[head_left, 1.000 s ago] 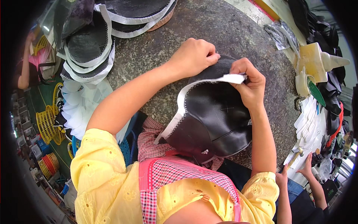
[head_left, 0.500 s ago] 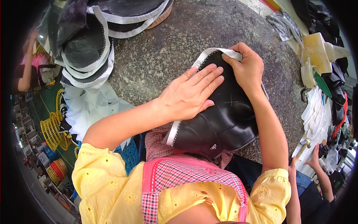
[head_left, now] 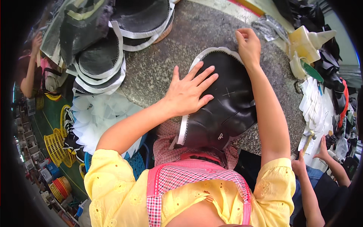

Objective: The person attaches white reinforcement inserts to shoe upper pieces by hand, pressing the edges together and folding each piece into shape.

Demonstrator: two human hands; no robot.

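A shiny black leather piece (head_left: pixel 223 81) lies on the grey speckled stone slab (head_left: pixel 159 56) in front of me. White trim with zigzag stitching edges it, and a pale cross mark shows on its face. My left hand (head_left: pixel 193 90) rests flat on its left part with the fingers spread. Just past the far right edge of the leather is my right hand (head_left: pixel 248 48), its fingers curled in. Whatever those fingers may hold is hidden. The near end of the leather bulges into folds and hangs by my checked apron (head_left: pixel 204 178).
Similar black pieces with white edges (head_left: pixel 99 60) are stacked at the far left. Below them sit thin white sheets (head_left: pixel 102 117). A yellowish block (head_left: pixel 304 43), white pieces (head_left: pixel 315 104) and a hammer (head_left: pixel 309 138) lie at the right. Another person's hands (head_left: pixel 300 164) are nearby.
My right hand has let go of the white edge and moved farther away, off the leather. My left hand has spread its fingers and shifted slightly left on the piece. The view has shifted a little.
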